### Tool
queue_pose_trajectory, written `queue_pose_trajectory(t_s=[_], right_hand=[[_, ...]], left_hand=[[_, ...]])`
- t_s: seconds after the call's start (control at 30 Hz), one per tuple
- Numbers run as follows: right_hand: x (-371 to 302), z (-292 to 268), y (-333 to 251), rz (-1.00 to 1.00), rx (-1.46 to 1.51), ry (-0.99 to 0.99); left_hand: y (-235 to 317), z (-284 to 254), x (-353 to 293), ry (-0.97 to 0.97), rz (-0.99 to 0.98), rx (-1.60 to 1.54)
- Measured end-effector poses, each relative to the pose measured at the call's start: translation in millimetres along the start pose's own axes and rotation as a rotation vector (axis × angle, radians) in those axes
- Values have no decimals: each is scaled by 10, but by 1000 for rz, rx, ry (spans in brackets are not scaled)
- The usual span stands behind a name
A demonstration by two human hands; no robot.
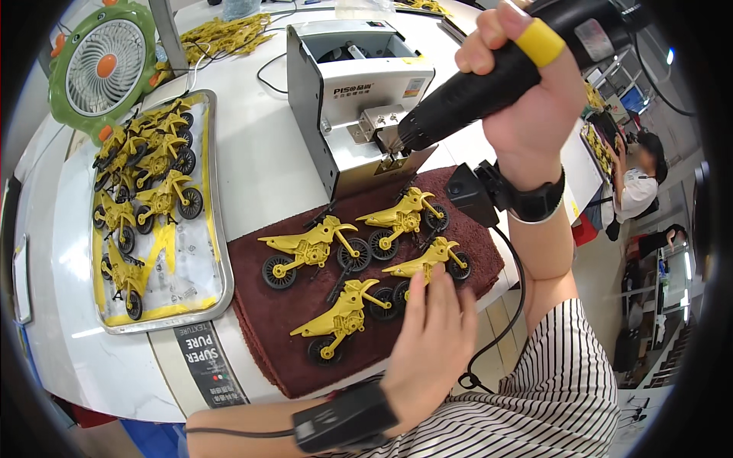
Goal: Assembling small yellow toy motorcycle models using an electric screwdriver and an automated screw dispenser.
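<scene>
My right hand (527,126): clamped round one black power screwdriver (466,107), nose at the boxy white machine (382,76). My left hand (431,347): unclosed, fingertips over one yellow toy motorcycle (412,268), contact unclear; three similar motorcycles (313,244) alongside, all on brown towel (263,328).

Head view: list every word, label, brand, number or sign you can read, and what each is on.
Wording isn't copied here; this is where print stands.
Silver-and-white machine: dark lettering, larger row readable.
Sticker on that machine: too small to read.
Dark strip left of the brown cloth: pale lettering, upside down, partly readable.
Label on the black handheld tool in the right hand: too blurred to read.
</scene>
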State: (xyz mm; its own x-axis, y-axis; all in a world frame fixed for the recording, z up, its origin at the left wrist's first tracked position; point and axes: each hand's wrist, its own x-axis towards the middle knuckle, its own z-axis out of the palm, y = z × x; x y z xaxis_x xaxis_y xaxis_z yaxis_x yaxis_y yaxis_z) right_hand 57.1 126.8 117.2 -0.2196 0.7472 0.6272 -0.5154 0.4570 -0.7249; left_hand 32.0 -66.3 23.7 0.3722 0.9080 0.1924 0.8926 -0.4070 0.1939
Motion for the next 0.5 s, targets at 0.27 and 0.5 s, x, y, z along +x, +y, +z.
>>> queue_pose_trajectory(t_s=[0.27,0.5], right_hand=[[-95,-117,-32,111,-74,-174],[-780,-26,-383,161,307,-575]], left_hand=[[-673,-261,-426,194,-251,-200],[-1006,-36,-599,147,-272,-306]])
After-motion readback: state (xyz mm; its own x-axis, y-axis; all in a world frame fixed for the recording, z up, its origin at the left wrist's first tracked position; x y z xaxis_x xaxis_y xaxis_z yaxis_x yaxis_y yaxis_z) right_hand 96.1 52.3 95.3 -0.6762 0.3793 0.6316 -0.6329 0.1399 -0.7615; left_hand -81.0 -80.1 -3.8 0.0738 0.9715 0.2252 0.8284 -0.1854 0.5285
